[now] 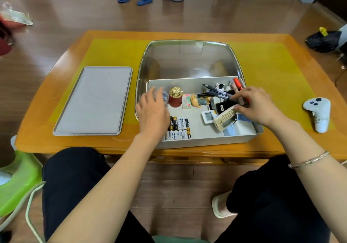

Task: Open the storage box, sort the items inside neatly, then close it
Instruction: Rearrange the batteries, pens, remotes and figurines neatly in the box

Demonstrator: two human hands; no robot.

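readable text: only on the batteries

the batteries [178, 128] lie in a row in the near left part of the storage box [206, 141]. on some white ones a brand word like "heybright" stands along the body, and one shows a small "ce" mark. the black and gold ones carry print too small to read. labels on the pens [217, 92], the remote [225, 119] and other items are too blurred to read.

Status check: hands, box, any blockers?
Left hand on a clear round object at box's left. Right hand gripping a pen over the cluttered right side. Grey storage box open, flat grey lid set aside left. No blockers.
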